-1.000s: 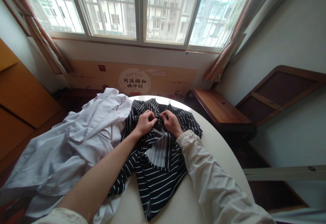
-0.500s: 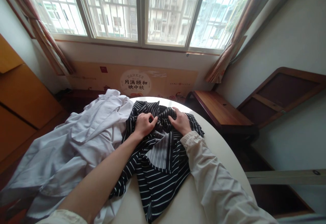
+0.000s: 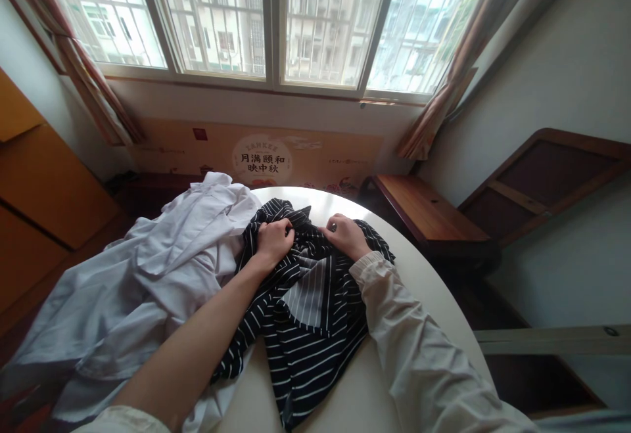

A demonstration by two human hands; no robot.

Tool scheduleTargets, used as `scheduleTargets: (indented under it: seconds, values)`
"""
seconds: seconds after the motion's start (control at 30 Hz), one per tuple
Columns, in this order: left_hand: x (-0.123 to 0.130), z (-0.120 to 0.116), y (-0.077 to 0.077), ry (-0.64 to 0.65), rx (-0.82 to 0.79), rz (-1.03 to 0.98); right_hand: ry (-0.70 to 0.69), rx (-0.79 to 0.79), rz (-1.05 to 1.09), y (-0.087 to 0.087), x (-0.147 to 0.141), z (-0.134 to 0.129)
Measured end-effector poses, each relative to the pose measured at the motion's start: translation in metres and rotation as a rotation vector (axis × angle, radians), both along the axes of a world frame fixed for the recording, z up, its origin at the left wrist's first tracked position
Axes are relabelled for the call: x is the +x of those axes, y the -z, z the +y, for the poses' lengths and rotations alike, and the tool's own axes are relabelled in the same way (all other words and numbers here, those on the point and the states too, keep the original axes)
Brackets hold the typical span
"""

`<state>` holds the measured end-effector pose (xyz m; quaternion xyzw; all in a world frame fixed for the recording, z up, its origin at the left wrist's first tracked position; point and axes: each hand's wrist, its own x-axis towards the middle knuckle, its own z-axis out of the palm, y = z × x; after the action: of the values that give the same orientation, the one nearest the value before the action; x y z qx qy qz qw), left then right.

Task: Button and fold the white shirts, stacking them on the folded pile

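A black shirt with white stripes (image 3: 315, 361) lies rumpled on a round white table (image 3: 424, 295), its lower part spread toward me. My left hand (image 3: 275, 241) is closed on a bunched fold near the shirt's far end. Just to its right, my right hand (image 3: 345, 236) pinches the cloth at the same end, thumb and fingers curled together. Between the hands the fabric is gathered. A paler grey patch of the shirt's inner side shows below them. The fingertips are partly hidden in the folds.
Left of the shirt, a large heap of white cloth (image 3: 162, 275) covers the table's edge and hangs down. A wooden desk (image 3: 428, 209) stands beyond the table at right. Behind are a printed banner (image 3: 315, 150) and a barred window (image 3: 325, 25); orange cabinets (image 3: 44, 183) stand at left.
My left hand has shifted slightly left and closed more tightly on the cloth. The right hand has drawn a little toward me and left, and the shirt's far edge has bunched down.
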<state>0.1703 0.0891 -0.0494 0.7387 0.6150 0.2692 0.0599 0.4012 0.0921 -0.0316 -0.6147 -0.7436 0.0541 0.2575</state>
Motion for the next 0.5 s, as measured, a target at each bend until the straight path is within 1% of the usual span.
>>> scheduleTargets:
  seconds: [0.1,0.17,0.23,0.3,0.33,0.4,0.5]
  values:
    - [0.001,0.001,-0.001,-0.021,0.042,-0.079,-0.080,0.021,-0.018,0.007,0.002,0.002]
    - [0.000,0.002,-0.002,0.002,0.111,-0.113,-0.133,0.029,-0.029,0.011,0.004,0.004]
    - [-0.001,0.001,-0.006,0.059,0.213,-0.111,-0.164,0.051,-0.059,0.013,0.004,0.006]
    - [-0.002,0.000,-0.008,0.138,0.304,-0.103,-0.162,0.114,-0.079,0.013,0.003,0.006]
    - [-0.002,-0.001,-0.009,0.178,0.324,-0.107,-0.147,0.159,-0.075,0.013,0.003,0.006]
    - [-0.002,-0.001,-0.008,0.215,0.297,-0.118,-0.108,0.255,-0.033,0.013,0.001,0.004]
    - [-0.001,-0.001,-0.004,0.175,0.203,-0.100,-0.071,0.327,0.067,0.014,0.000,0.001]
